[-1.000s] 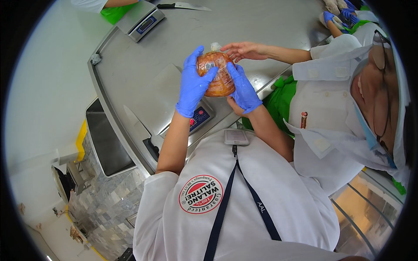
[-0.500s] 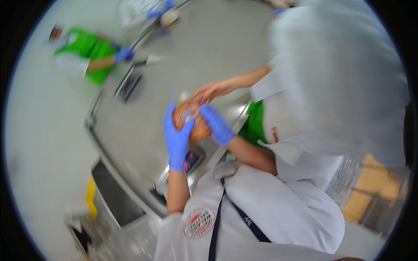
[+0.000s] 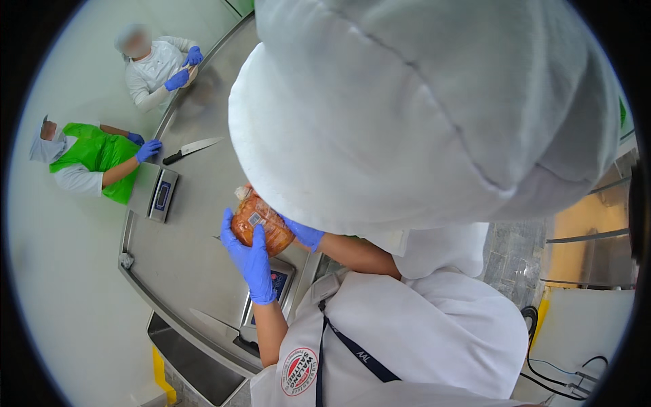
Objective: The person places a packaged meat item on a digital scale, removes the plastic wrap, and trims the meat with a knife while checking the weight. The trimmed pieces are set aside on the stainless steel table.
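Note:
Between my two blue-gloved hands is a round, orange-brown ham in clear wrap, with a pale label on it and a gathered whitish end at the top. My left hand is closed round its left and near side, the thumb lying across the front. My right hand grips the right side, its fingers partly hidden by a white cap. Below the ham, a digital scale rests on the steel table. A knife with a black handle lies by my left forearm.
A co-worker's large white cap fills the upper right, very close. Across the table stand two people, one in a green apron, one in white. Near them are a second scale and another knife. A steel bin sits below the table edge.
The co-worker has leaned in, and the cap now covers much of the table. The bare hand that reached to the ham is mostly hidden. My hands keep hold of the ham.

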A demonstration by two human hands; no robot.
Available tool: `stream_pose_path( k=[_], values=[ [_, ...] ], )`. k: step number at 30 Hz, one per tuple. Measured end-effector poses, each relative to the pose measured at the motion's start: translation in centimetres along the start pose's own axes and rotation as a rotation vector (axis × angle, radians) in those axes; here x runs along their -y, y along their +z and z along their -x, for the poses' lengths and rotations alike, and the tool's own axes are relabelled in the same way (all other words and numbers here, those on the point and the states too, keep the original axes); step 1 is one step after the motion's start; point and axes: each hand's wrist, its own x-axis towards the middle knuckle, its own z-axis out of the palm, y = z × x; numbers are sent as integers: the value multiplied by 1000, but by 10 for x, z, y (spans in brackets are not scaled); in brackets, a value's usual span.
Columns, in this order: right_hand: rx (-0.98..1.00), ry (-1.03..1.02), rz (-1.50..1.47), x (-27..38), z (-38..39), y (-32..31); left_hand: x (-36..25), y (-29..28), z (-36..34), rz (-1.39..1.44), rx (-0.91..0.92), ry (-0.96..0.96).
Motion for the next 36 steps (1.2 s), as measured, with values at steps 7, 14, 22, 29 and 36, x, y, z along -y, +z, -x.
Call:
stream_pose_path(
  k=[7, 14, 22, 29, 36],
  values=[
    [201, 313, -261, 15, 17, -15, -19, -2, 4, 387, -32, -137],
    [97, 186, 249, 20, 25, -8, 13, 10, 2, -254, -102, 115],
    [-141, 440, 193, 38, 29, 16, 16, -1, -9, 272, -100, -82],
    [-27, -28, 417, -5, 1, -20, 10, 12, -11, -31, -53, 52],
    [-53, 101, 357, -5, -1, -30, 31, -5, -16, 466, -136, -162]
  ],
)
